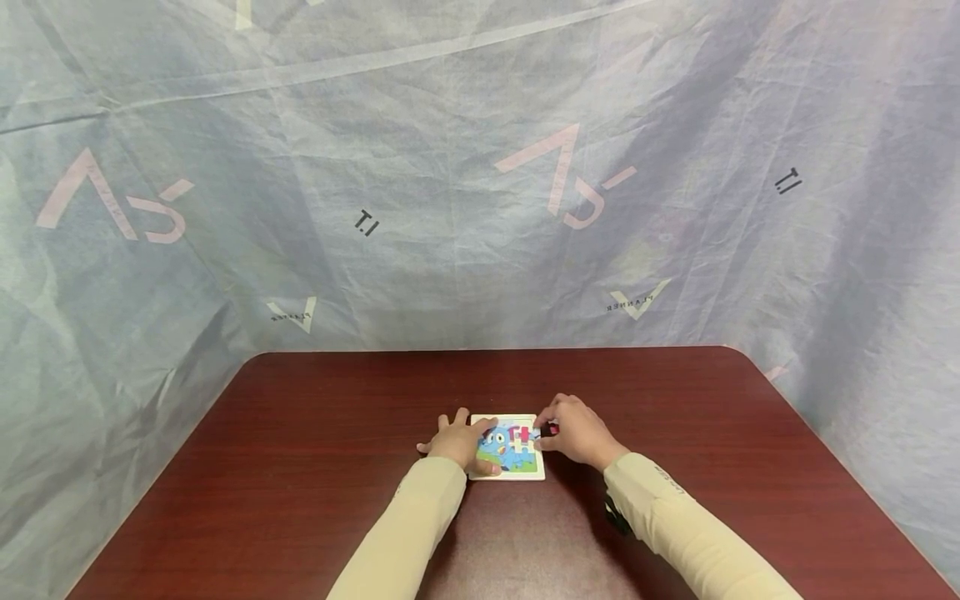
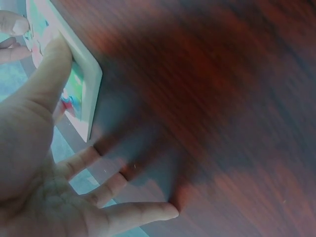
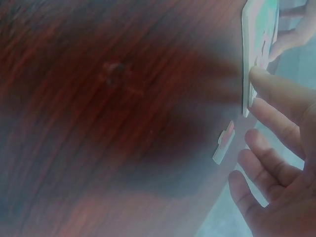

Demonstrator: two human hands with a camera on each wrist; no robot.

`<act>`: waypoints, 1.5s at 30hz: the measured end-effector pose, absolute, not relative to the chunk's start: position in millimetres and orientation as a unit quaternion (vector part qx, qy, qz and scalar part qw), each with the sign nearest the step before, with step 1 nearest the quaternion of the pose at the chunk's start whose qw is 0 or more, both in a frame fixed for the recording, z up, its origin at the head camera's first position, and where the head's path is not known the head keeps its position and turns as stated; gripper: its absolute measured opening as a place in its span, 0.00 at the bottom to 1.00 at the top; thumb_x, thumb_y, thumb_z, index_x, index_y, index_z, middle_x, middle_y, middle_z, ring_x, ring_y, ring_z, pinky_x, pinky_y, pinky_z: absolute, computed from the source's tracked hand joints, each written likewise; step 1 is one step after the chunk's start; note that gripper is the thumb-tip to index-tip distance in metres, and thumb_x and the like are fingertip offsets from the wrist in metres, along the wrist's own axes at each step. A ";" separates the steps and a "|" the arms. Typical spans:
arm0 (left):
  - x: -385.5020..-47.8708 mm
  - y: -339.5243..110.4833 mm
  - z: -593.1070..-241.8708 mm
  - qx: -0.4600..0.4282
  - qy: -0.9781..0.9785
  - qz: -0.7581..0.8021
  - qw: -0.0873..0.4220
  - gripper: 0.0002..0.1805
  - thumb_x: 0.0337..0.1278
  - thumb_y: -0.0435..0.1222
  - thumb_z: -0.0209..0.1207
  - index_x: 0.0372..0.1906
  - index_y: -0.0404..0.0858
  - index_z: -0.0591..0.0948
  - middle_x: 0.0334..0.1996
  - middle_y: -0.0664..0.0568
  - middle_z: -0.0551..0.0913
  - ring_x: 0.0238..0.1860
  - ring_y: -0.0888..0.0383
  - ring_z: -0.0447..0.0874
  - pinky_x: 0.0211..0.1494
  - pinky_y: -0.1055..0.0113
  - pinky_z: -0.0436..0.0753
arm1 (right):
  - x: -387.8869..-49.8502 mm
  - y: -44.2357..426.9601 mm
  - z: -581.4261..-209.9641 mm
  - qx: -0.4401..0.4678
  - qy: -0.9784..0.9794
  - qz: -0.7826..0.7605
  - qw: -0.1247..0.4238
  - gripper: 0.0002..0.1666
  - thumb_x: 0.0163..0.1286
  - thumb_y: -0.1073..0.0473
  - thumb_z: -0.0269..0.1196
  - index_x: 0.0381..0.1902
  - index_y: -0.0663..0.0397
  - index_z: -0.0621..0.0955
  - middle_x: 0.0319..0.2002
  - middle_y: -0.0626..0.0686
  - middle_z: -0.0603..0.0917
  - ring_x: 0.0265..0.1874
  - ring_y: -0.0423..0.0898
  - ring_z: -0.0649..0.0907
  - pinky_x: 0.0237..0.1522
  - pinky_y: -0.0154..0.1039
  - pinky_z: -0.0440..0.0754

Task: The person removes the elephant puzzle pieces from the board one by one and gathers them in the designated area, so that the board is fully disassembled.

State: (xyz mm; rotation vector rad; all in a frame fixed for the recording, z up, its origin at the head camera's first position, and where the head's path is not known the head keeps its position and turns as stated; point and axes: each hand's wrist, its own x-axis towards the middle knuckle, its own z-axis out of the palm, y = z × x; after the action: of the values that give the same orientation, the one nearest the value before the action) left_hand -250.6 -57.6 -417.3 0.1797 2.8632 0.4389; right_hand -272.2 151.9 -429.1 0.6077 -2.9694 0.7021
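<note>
A framed jigsaw puzzle [image 1: 507, 475] with a blue cartoon figure lies flat on the table. The left hand [image 1: 456, 442] is spread over its left side; in the left wrist view the thumb of the left hand [image 2: 54, 163] presses on the puzzle board [image 2: 91, 84], the other fingers reaching past the edge to the table. At the board's right edge, the right hand [image 1: 579, 432] pinches a small puzzle piece [image 1: 534, 435] between thumb and forefinger. The right wrist view shows the right hand [image 3: 284, 148] there, its remaining fingers loosely bent, with the piece mostly hidden.
A loose puzzle piece [image 3: 225, 143] with a pink part lies on the table by the right hand, beside the board. The dark red wooden table [image 1: 337, 417] has rounded far corners. Grey printed fabric [image 1: 450, 167] hangs behind it and at both sides.
</note>
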 end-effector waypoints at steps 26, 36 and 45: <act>-245.4 -57.3 -412.8 0.066 0.979 0.157 0.114 0.42 0.50 0.47 0.76 0.73 0.53 0.73 0.71 0.42 0.64 0.70 0.35 0.59 0.54 0.22 0.70 | -276.3 182.6 -421.8 0.203 -0.951 0.231 0.007 0.14 0.64 0.57 0.74 0.48 0.51 0.89 0.45 0.52 0.81 0.51 0.55 0.78 0.53 0.55 0.78; -246.1 -58.0 -415.2 0.066 0.978 0.163 0.115 0.43 0.50 0.46 0.77 0.73 0.54 0.73 0.72 0.42 0.63 0.72 0.34 0.57 0.54 0.20 0.69 | -277.5 199.2 -419.7 0.214 -0.950 0.226 0.025 0.15 0.64 0.57 0.74 0.48 0.53 0.89 0.44 0.51 0.80 0.50 0.57 0.79 0.54 0.57 0.77; -255.5 -58.5 -432.4 0.069 0.979 0.160 0.107 0.44 0.49 0.48 0.77 0.74 0.57 0.71 0.71 0.42 0.62 0.71 0.34 0.58 0.52 0.20 0.69 | -276.8 212.8 -419.1 0.210 -0.950 0.227 0.027 0.14 0.66 0.59 0.72 0.49 0.55 0.88 0.44 0.52 0.81 0.50 0.58 0.78 0.53 0.58 0.77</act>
State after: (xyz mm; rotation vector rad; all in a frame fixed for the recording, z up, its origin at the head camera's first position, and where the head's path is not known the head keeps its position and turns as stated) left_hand -255.5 -58.5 -432.4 0.2046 2.8822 0.4705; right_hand -276.8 212.8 -419.1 0.6491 -2.9362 0.7025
